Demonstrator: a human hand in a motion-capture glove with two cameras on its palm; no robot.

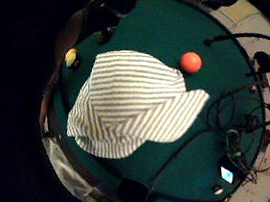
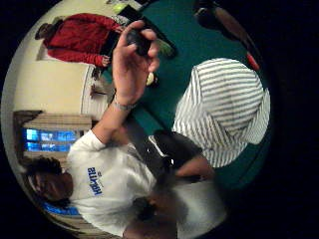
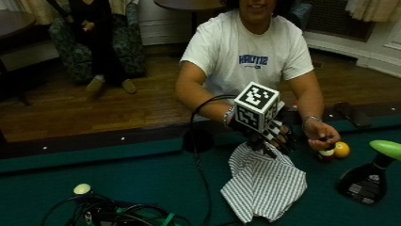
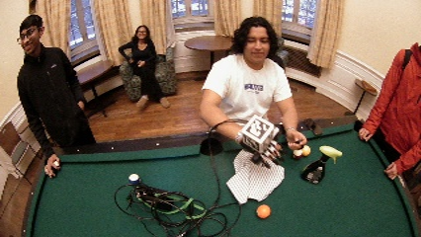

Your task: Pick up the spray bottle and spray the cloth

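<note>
The green tabletop (image 3: 144, 183) carries a striped cloth (image 3: 263, 186) lying flat and rumpled. The gloved right hand (image 3: 268, 137) hovers over the cloth's far edge, fingers hanging loosely, holding nothing. The spray bottle (image 3: 370, 176), dark with a green head, stands apart from the cloth, beyond a yellow ball (image 3: 341, 149).

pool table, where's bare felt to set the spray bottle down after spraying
Bare felt lies past the spray bottle toward the rail, and between the striped cloth and the orange ball. The cable tangle crowds the other side, and balls sit beside the bottle.
</note>
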